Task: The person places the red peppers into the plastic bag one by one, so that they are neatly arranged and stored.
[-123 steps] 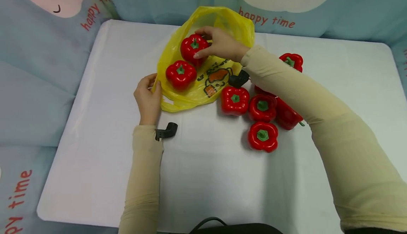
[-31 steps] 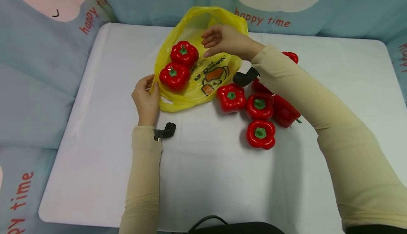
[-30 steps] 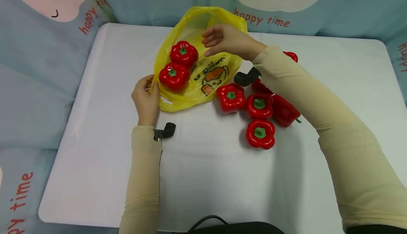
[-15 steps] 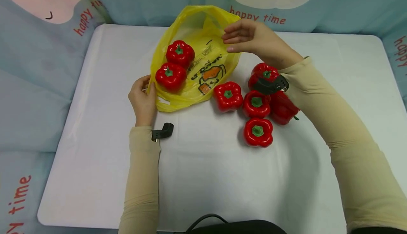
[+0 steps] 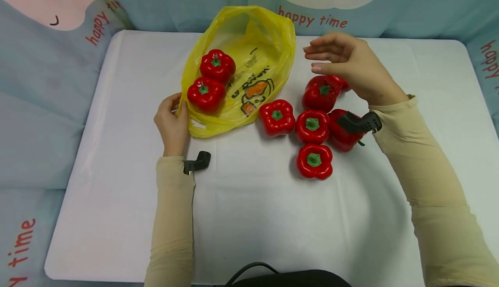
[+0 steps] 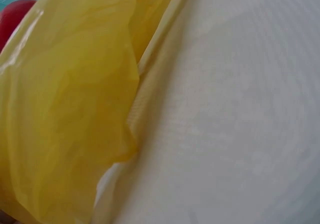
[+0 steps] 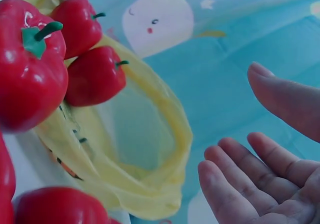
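A yellow plastic bag lies with its mouth spread on the white table. Inside it, two red bell peppers sit side by side at the left. My left hand pinches the bag's left edge; in the left wrist view only yellow plastic shows, with the fingers almost wholly out of sight. Over the table right of the bag, my right hand hovers with fingers extended and thumb apart, holding nothing. Below it is a group of several red bell peppers, partly covered by the hand and wrist camera.
Among the loose peppers, one bell pepper sits against the bag's lower right edge and another stands nearest the front. The white table meets a blue printed curtain at the back. A black cable curves at the front edge.
My right hand has let go of the upper pepper in the bag and moved right, out of the bag, to above the loose peppers. The left hand keeps its hold on the bag's edge.
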`<state>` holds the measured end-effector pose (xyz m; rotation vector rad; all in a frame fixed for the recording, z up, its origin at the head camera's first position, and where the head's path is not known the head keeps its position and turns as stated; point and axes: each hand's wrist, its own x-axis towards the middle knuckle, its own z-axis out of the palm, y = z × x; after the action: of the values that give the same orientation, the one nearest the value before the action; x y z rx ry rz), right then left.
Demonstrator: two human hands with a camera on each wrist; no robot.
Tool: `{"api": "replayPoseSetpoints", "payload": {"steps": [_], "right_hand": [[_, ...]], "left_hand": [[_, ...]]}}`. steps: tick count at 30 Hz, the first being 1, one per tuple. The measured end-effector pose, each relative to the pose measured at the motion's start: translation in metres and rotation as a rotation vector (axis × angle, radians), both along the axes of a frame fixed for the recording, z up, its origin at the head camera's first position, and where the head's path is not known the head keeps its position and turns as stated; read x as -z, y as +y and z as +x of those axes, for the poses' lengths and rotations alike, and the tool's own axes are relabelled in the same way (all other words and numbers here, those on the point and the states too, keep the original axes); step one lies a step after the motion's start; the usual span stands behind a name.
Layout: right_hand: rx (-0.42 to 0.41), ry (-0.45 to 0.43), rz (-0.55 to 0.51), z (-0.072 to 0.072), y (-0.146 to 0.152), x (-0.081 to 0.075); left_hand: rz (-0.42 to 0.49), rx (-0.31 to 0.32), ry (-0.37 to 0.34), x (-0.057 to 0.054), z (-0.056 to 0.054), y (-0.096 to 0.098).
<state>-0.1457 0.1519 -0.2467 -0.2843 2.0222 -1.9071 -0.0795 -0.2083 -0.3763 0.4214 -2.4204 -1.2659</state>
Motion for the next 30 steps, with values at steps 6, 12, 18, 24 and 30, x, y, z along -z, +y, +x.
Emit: {"api": "replayPoseSetpoints", "payload": {"steps": [6, 12, 18, 24, 30], "right_hand": [[0.072, 0.009, -0.07, 0.012, 0.02, 0.002], [0.142, 0.02, -0.165, 0.02, 0.04, 0.007], [0.199, 0.022, -0.257, 0.023, 0.058, 0.013], [0.266, -0.002, -0.319, 0.025, 0.074, 0.02], [0.336, -0.039, -0.301, 0.022, 0.086, 0.03]], "left_hand": [[0.007, -0.002, 0.005, 0.0, 0.0, 0.0], [0.012, 0.0, 0.003, 0.0, 0.0, 0.0], [0.011, -0.002, -0.006, 0.001, 0.0, -0.001], [-0.003, -0.005, -0.009, 0.0, 0.0, 0.0], [-0.005, -0.01, -0.016, 0.001, 0.0, 0.0]]}}
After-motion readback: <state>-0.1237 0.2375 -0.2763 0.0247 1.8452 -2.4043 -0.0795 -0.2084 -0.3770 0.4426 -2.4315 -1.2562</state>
